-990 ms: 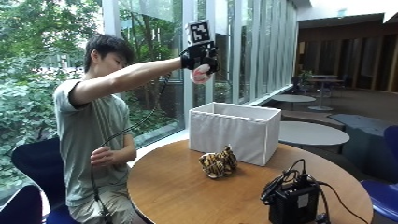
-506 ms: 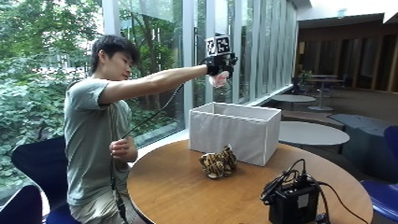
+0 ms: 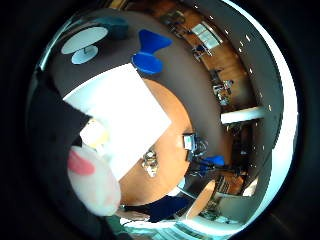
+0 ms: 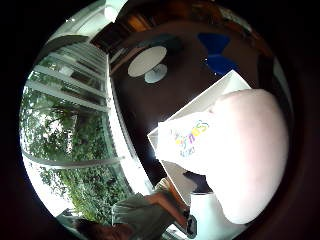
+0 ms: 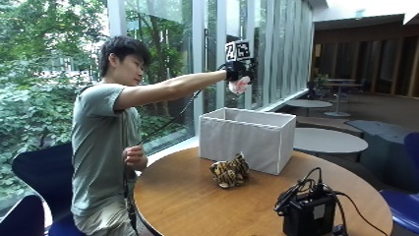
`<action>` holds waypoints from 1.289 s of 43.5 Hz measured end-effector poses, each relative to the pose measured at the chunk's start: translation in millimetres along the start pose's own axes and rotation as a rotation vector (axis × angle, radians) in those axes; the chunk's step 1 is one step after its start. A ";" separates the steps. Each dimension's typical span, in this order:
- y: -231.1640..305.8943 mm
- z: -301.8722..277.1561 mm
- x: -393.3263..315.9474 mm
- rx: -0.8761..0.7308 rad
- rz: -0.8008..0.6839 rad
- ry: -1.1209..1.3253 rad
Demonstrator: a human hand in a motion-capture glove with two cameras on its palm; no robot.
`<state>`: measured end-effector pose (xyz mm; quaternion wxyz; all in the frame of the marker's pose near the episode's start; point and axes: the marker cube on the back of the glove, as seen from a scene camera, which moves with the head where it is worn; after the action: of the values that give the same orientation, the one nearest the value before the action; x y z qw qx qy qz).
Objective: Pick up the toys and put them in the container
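Note:
My gloved right hand (image 5: pixel 239 73) is raised high above the white fabric container (image 5: pixel 247 138) on the round wooden table (image 5: pixel 190 206). It grips a pale pink soft toy (image 5: pixel 239 86) that hangs below the palm. The same toy (image 4: pixel 240 160) fills much of the thumb side palm view, with coloured print on it, and shows as a pink and white shape (image 3: pixel 92 180) in the little finger side view. The container's open top (image 3: pixel 125 115) lies below the hand. A striped tiger toy (image 5: pixel 229 173) lies on the table in front of the container, also seen from above (image 3: pixel 150 162).
A black device with cables (image 5: pixel 308 211) stands at the table's near right edge. Blue chairs (image 5: pixel 39 172) stand behind the person, another (image 5: pixel 409 196) at the right. Glass windows (image 5: pixel 170 29) run along the far side. Further round tables (image 5: pixel 330 140) stand beyond the container.
The right hand has moved rightward with the pink toy, from beside the person's head to a spot above the container. The tiger toy has stayed put.

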<state>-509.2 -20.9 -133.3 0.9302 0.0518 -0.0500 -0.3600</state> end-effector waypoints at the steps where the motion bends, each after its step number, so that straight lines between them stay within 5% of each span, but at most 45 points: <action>1: 1.9 0.3 0.5 -0.004 -0.058 0.001; 13: 2.6 27.4 4.5 -0.292 -0.069 0.002; 23: 20.5 13.6 24.7 -0.307 -0.050 -0.011; 33: 115.6 -29.1 171.5 -0.301 0.012 0.102; 37: 138.4 -27.1 190.5 -0.323 0.177 0.070; 43: 157.8 -5.5 209.9 -0.348 0.350 0.138; 53: 203.1 73.4 272.3 -0.199 0.391 0.045; 56: 221.5 116.5 295.2 -0.234 0.266 0.091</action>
<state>-159.9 -64.3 27.8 0.9705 -0.0475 0.0279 -0.2346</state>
